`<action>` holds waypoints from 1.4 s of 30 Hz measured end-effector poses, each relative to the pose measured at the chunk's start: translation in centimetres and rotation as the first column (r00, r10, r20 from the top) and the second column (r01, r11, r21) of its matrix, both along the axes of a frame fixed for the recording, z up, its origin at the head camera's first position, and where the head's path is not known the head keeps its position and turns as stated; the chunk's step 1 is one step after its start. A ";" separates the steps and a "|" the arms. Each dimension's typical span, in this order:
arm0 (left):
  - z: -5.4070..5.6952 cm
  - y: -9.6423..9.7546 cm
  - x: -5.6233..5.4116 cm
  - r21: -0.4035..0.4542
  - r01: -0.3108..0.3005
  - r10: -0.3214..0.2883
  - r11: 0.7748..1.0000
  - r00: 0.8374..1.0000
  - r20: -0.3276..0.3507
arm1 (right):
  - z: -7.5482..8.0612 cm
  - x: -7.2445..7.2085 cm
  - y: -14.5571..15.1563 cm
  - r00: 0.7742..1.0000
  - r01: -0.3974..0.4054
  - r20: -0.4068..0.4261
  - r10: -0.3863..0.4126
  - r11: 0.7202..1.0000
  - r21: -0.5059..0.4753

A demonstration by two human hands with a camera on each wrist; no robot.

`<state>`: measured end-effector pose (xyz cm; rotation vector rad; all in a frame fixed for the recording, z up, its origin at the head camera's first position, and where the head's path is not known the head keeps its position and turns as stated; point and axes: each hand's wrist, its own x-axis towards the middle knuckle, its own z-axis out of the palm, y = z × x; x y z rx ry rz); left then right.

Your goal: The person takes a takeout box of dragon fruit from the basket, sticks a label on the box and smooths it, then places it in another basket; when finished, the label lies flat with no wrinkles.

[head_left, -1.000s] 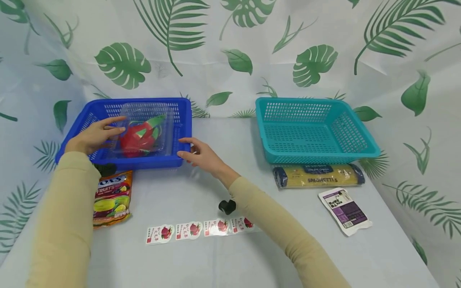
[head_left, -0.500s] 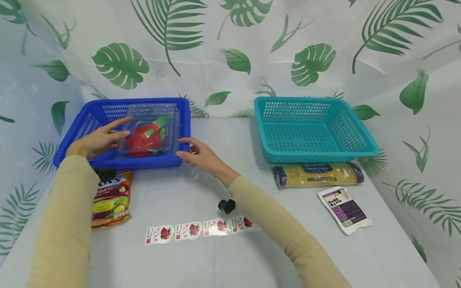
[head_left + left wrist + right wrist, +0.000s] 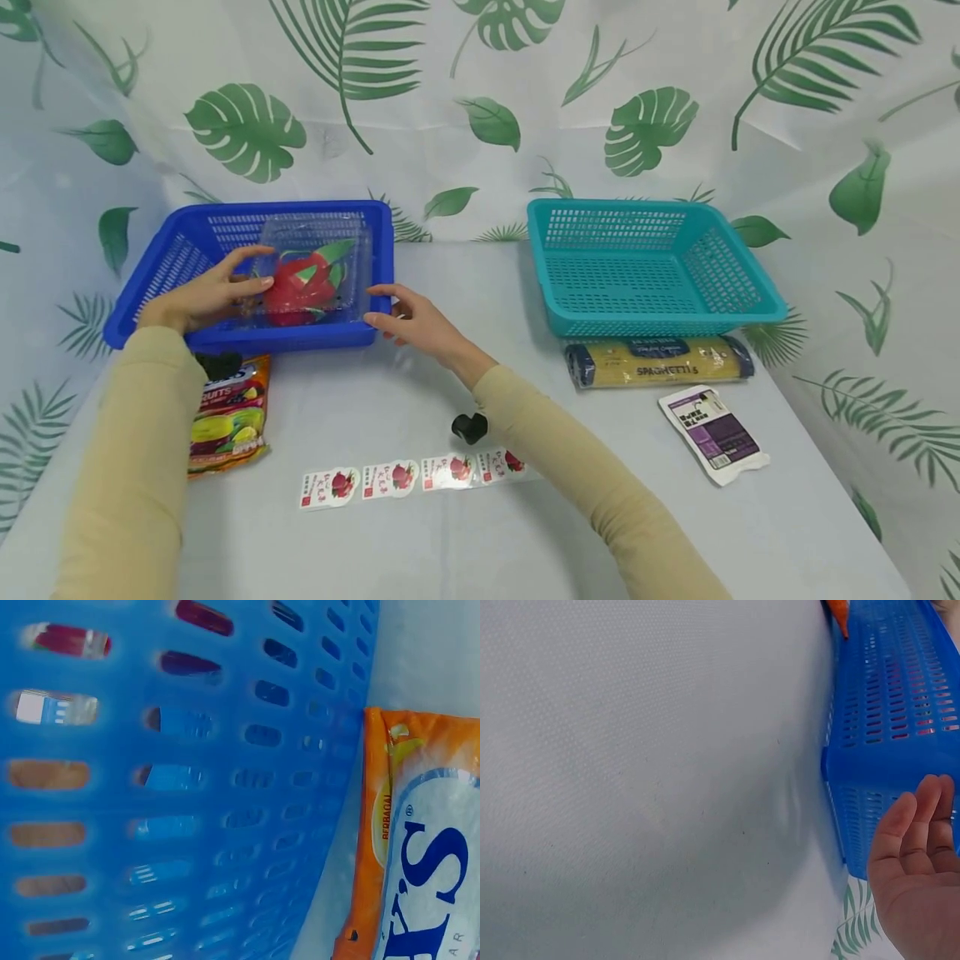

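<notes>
In the head view, a clear plastic container (image 3: 352,283) sits inside the blue basket (image 3: 285,339). Through its lid shows a red fruit with green tips (image 3: 300,287), like a dragon fruit. My left hand (image 3: 206,296) holds the container's left edge, thumb and index finger over the lid; its other fingers are mostly hidden. The basket wall fills most of the left wrist view. My right hand (image 3: 416,323) holds the basket's right rim, thumb and index finger reaching over it. In the right wrist view, other fingers (image 3: 926,825) of that hand lie loosely bent by the wall.
A bag of fruit candy (image 3: 232,417) lies before the blue basket. A strip of stickers (image 3: 390,481) lies near the front. At the right stands a teal basket (image 3: 660,321), with a spaghetti pack (image 3: 663,362) and a white-and-purple pouch (image 3: 712,435) before it.
The container and my left hand moved right within the blue basket, then the container's left edge came slightly back. My right hand has stayed at the rim.
</notes>
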<state>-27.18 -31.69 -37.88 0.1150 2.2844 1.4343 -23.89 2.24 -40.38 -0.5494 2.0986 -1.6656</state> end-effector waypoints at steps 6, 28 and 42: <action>0.1 -0.3 0.1 0.032 -0.018 0.019 0.999 1.000 -0.018 | -0.1 0.1 -0.1 1.000 0.012 -0.010 -0.012 1.000 0.000; 6.7 0.5 0.0 0.113 -0.002 0.021 0.994 0.986 -0.167 | -0.1 0.3 -0.2 1.000 0.006 0.019 -0.006 0.999 -0.031; 8.8 3.1 -0.4 0.132 0.041 -0.016 0.990 0.982 -0.188 | 0.1 0.5 0.0 1.000 -0.005 0.022 0.005 1.000 -0.013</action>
